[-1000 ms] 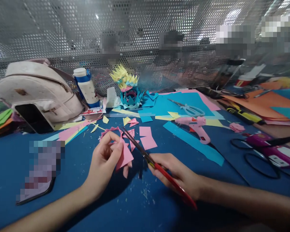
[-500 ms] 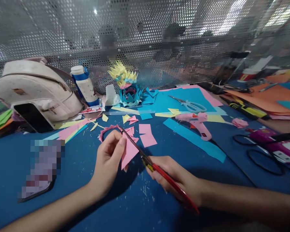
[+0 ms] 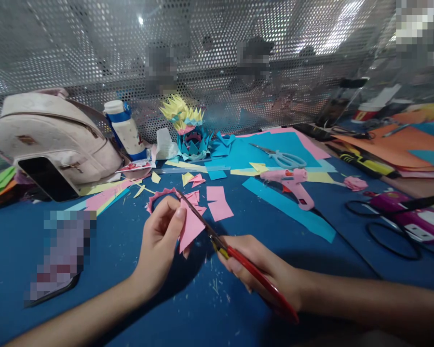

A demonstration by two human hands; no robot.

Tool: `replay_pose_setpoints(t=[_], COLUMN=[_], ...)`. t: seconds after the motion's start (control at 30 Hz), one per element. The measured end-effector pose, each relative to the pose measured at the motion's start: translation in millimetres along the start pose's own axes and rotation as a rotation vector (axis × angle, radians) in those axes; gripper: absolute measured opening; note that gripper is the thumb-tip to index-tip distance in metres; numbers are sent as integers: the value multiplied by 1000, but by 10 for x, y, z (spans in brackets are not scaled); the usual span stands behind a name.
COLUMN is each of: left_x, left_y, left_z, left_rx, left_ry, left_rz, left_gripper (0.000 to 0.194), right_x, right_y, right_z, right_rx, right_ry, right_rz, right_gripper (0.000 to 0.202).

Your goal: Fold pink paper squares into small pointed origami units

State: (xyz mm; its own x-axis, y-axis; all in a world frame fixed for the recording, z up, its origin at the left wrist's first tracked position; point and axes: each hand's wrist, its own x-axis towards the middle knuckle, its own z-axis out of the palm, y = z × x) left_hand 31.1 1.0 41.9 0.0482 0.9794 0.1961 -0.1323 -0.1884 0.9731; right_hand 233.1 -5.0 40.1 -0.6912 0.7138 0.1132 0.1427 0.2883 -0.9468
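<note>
My left hand [image 3: 162, 226] pinches a piece of pink paper [image 3: 191, 226] between thumb and fingers above the blue table. In my right hand [image 3: 256, 265] is a pair of red-handled scissors [image 3: 265, 282], its dark blades lying along the paper's upper right edge. The blade tips come close to my left fingertips. Just beyond sits a pink zigzag paper ring [image 3: 162, 194], partly hidden by my left hand. Pink paper squares [image 3: 220, 210] and small folded pink pieces [image 3: 198, 179] lie to the right of it and behind.
A pink glue gun [image 3: 292, 185] and light-blue scissors [image 3: 285, 159] lie at the right. Behind stand a paper pineapple-like model [image 3: 193, 144], a bottle [image 3: 125, 130] and a backpack [image 3: 54, 135]. A phone [image 3: 47, 178] leans there; a purple power strip [image 3: 405, 217] is far right.
Hands, paper and scissors hold nearly the same pose. The whole view has shifted very slightly, with things appearing a little further left.
</note>
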Motion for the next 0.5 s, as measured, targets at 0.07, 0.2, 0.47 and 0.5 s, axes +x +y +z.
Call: replay_pose_setpoints(t=[0.07,0.2,0.47,0.5], left_x=[-6,12,21,19], left_y=[-7,-12,-10,-12], left_z=[-6,-9,-1,0], left_rx=[-1,7,19,19], left_ry=[2,7,0,-1], left_rz=[0,2,-5,-5], left_gripper=[32,34,33,33], right_x=[3,3,-5,-4], right_y=[-1,-7,14,23], right_z=[-1,4,34,28], right_rx=[15,16,9,2], right_ry=[5,8,17,11], right_rz=[-4,14,18,13], right_gripper=[57,58,56,56])
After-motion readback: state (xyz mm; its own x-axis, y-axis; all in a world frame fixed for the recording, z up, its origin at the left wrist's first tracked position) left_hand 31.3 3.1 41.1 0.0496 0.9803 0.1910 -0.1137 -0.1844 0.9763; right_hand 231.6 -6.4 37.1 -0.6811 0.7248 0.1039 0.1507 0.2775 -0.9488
